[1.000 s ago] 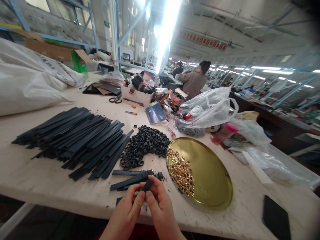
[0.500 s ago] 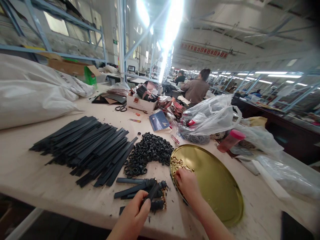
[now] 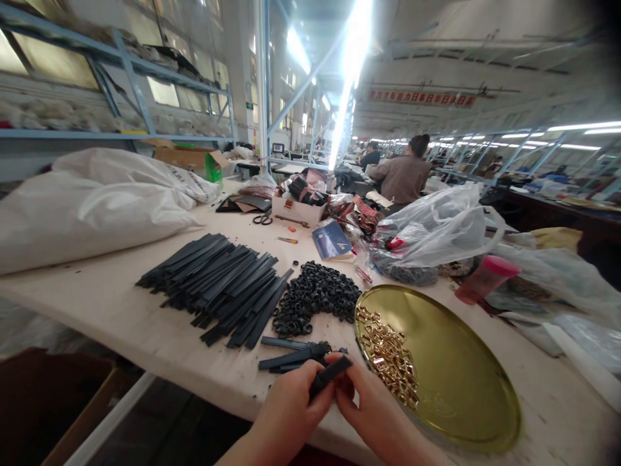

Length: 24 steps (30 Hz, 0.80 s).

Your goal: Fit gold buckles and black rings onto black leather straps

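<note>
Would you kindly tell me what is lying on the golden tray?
Small gold-coloured pieces lie piled toward the left side of the golden tray. Any buried deep in the pile, and the surface directly beneath it, cannot be seen.

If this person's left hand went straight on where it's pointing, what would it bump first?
Probably the person's right hand, just across the flat black strip the left hand holds; depth is unclear.

Left hand [image 3: 297, 393]: thumb [image 3: 322, 400] and fingers [image 3: 310, 372] bent in a pinch
Right hand [image 3: 365, 389]: fingers curled, just beside the left fingers
Forearms [image 3: 264, 439]: behind the fingers, slanting inward
</note>
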Available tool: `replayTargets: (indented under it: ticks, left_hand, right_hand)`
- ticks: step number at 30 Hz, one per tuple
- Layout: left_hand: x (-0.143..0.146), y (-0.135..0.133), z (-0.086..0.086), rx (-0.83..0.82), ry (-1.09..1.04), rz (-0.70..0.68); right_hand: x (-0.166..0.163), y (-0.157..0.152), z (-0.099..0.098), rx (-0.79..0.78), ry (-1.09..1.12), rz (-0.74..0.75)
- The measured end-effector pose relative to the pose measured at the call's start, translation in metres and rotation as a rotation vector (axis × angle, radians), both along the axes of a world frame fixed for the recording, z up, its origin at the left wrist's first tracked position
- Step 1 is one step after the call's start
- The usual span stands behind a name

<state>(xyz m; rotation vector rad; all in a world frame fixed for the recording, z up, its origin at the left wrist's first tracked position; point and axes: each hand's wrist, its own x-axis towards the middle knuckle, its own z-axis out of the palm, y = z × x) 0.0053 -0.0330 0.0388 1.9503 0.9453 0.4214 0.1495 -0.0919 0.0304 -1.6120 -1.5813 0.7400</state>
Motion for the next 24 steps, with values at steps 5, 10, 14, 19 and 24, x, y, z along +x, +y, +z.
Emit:
replayTargets:
  ticks: [5, 10, 14, 19, 24]
  left_hand:
    - [-0.006, -0.003, 0.0, -0.137, -0.131, 0.062]
    - [-0.008, -0.003, -0.001, -0.167, -0.159, 0.121]
    - [-0.013, -0.001, -0.006, -0.271, -0.189, 0.037]
    - [-0.024, -0.001, -0.013, -0.416, -0.175, 0.024]
    - [-0.035, -0.003, -0.014, -0.221, -0.062, -0.049]
  right_hand:
    - [-0.015, -0.003, -0.002, -0.087, 0.381, 0.058]
    - [-0.025, -0.009, -0.019, -0.111, 0.591, 0.022]
    - [-0.022, -0.009, -0.029, -0.107, 0.511, -0.124]
    - [-0.025, -0.004, -0.026, -0.137, 0.849, -0.317]
    - [-0.035, -0.001, -0.025, -0.205, 1.32, -0.404]
